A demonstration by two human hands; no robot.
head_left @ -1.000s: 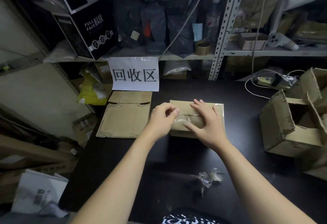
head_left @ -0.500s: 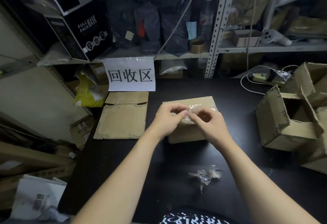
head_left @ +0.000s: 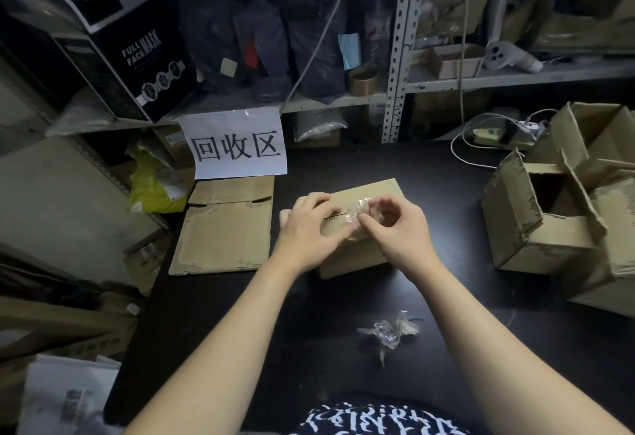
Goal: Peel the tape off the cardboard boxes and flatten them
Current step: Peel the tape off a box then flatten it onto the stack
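Cardboard box (head_left: 357, 256) sits mid-worktop (head_left: 240, 314), closed. Clear tape (head_left: 354, 212) stands bunched above its top seam, pinched by the right hand (head_left: 398, 228). Left hand (head_left: 305, 231) presses flat-fingered on the box top. Flattened cardboard (head_left: 223, 231) lies at the left edge, a crumpled tape wad (head_left: 390, 331) toward the front edge.

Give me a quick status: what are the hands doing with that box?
Left hand pressing down on the cardboard box. Right hand pinching clear tape, partly lifted off the box top. Nothing blocking; crumpled tape wad lies nearer on table.
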